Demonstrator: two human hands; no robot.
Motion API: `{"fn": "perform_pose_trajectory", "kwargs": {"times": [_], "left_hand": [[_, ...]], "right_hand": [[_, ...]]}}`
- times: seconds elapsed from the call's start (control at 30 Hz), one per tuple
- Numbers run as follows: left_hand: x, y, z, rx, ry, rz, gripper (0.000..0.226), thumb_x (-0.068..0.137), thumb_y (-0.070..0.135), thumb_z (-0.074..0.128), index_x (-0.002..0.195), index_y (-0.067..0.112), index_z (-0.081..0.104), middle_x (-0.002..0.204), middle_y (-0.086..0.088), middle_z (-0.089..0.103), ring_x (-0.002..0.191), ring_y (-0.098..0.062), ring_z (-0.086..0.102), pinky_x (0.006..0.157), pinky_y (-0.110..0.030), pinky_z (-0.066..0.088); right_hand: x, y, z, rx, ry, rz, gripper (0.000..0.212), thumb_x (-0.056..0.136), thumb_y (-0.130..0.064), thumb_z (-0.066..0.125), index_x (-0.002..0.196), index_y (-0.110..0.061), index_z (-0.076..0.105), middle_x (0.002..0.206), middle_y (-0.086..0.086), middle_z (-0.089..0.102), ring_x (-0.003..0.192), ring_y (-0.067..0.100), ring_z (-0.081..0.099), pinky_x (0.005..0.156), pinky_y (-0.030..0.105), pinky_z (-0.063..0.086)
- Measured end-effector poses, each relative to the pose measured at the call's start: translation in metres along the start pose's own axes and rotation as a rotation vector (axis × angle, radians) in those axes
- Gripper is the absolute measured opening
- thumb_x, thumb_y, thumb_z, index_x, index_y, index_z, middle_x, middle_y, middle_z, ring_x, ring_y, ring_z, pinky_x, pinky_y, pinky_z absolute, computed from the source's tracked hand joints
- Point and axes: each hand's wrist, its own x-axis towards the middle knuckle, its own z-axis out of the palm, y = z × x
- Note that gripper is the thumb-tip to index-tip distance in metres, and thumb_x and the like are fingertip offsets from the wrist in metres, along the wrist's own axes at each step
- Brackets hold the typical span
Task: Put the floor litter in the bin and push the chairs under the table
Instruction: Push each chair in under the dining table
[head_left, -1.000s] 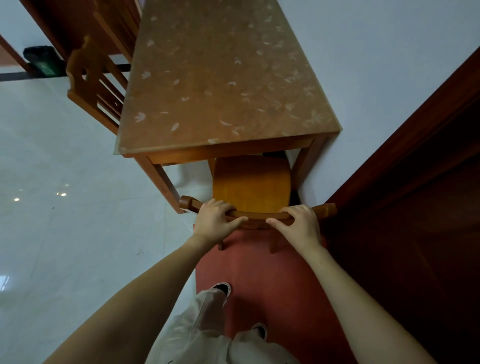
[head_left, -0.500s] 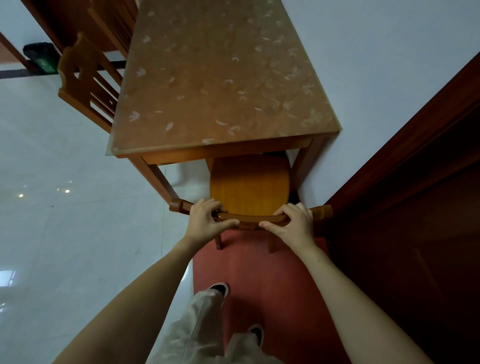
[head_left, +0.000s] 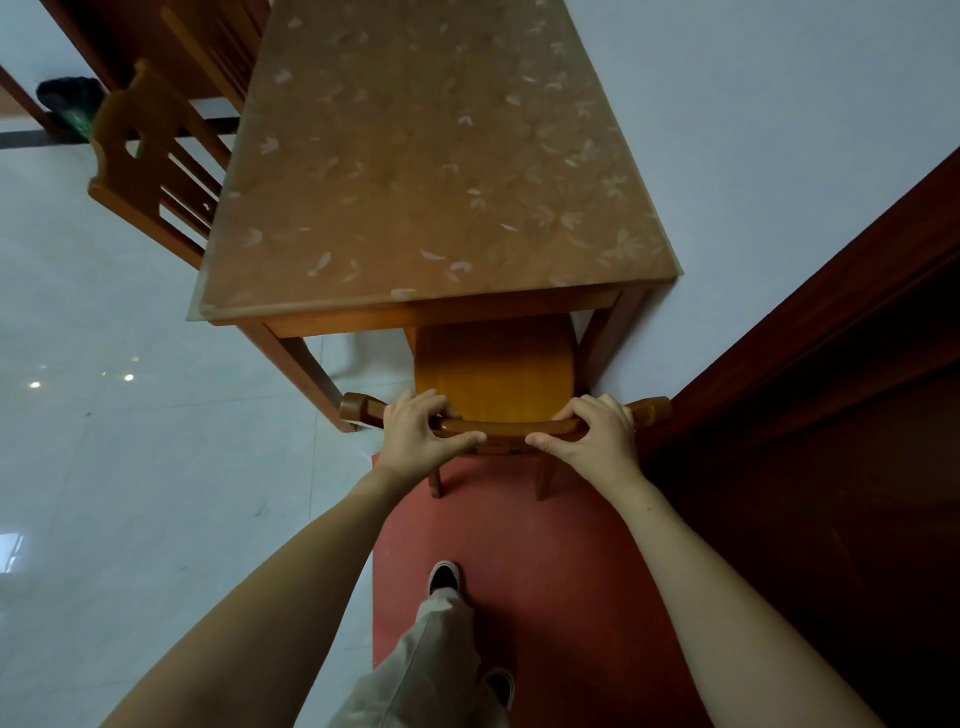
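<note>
Left grip (head_left: 415, 435) and right grip (head_left: 598, 439) each curl round the top rail of the chair (head_left: 493, 366), its seat front under the near edge of the desk (head_left: 415, 156), between its legs, with floor (head_left: 130, 493) open leftward.

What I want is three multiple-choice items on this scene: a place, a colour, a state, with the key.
1. Where is the near chair's seat?
A. Stacked on another chair.
B. Partly under the table's near end.
C. Out on the white tiles.
2. What colour is the mat underfoot?
A. Red.
B. Green.
C. Blue.
3. What are the left hand and right hand doing?
A. Hanging free.
B. Holding litter.
C. Gripping the chair's top rail.
Key: 1 B, the table edge hides the seat's front; 2 A, red shows around the shoes; 3 C, both hands curl over the rail.
</note>
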Motion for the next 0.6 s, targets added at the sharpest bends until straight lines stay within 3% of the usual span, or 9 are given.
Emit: {"fn": "perform_pose_trajectory", "kwargs": {"times": [0.6], "left_hand": [[0.071,0.008,0.021,0.024,0.059,0.022,0.047,0.063,0.077,0.061,0.069,0.031,0.053,0.068,0.015,0.051,0.073,-0.007,0.039,0.067,-0.030,0.021]], "right_hand": [[0.072,0.027,-0.011,-0.002,-0.009,0.000,0.048,0.062,-0.082,0.061,0.072,-0.035,0.057,0.072,-0.023,0.050,0.082,0.003,0.043,0.078,0.020,0.023]]}}
